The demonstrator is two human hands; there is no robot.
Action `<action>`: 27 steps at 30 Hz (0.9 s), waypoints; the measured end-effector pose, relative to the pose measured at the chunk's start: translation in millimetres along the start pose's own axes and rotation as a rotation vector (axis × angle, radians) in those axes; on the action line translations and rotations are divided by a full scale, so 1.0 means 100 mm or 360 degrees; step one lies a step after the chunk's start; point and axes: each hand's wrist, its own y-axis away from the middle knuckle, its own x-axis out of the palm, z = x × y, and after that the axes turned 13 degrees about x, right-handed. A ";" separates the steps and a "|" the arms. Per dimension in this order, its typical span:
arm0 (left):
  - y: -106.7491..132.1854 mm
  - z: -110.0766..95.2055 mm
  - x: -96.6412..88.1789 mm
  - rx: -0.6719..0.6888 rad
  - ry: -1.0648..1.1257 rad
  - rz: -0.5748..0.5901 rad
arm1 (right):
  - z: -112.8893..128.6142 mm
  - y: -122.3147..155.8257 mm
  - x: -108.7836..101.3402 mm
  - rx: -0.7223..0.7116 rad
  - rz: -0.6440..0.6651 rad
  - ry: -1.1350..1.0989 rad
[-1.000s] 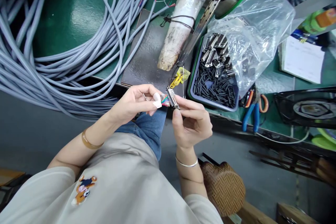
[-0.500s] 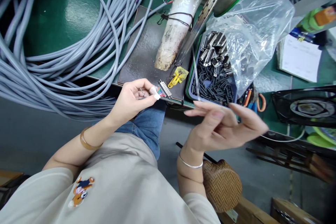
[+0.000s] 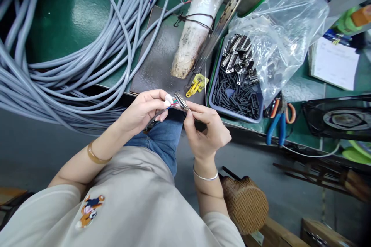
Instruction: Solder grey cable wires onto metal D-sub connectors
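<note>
Between my two hands is a D-sub connector (image 3: 181, 101) with a metal shell and a row of pins. Thin coloured wires (image 3: 174, 103) run from it into the fingers of my left hand (image 3: 146, 110), which is closed around the cable end, with white covers on the fingertips. My right hand (image 3: 206, 127) pinches the connector's near right end between thumb and fingers. Just beyond the connector, a small yellow tool (image 3: 194, 88) lies on a yellow pad on the dark plate (image 3: 156, 60).
A blue bin (image 3: 235, 114) holds black sleeves and metal connectors, with a plastic bag (image 3: 286, 34) over its side. Grey cables (image 3: 72, 73) fill the left. A soldering iron (image 3: 207, 48) and white wrapped tube (image 3: 188, 46) lie behind. Pliers (image 3: 279, 119) and a fan (image 3: 337, 117) are right.
My right hand has come left from in front of the bin and taken hold of the connector's end. The connector has turned slightly; my left hand keeps its hold on the cable.
</note>
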 end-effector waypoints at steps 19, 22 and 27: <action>0.04 0.01 -0.02 0.0019 0.0151 0.0103 | 0.06 0.04 -0.01 0.0024 -0.0083 0.0023; 0.04 0.03 0.01 0.0121 -0.0050 0.0044 | 0.03 0.04 0.01 0.0015 -0.0120 0.0016; 0.02 0.07 0.08 0.0414 -0.0496 -0.0123 | -0.01 0.01 0.07 0.0022 -0.0113 0.0064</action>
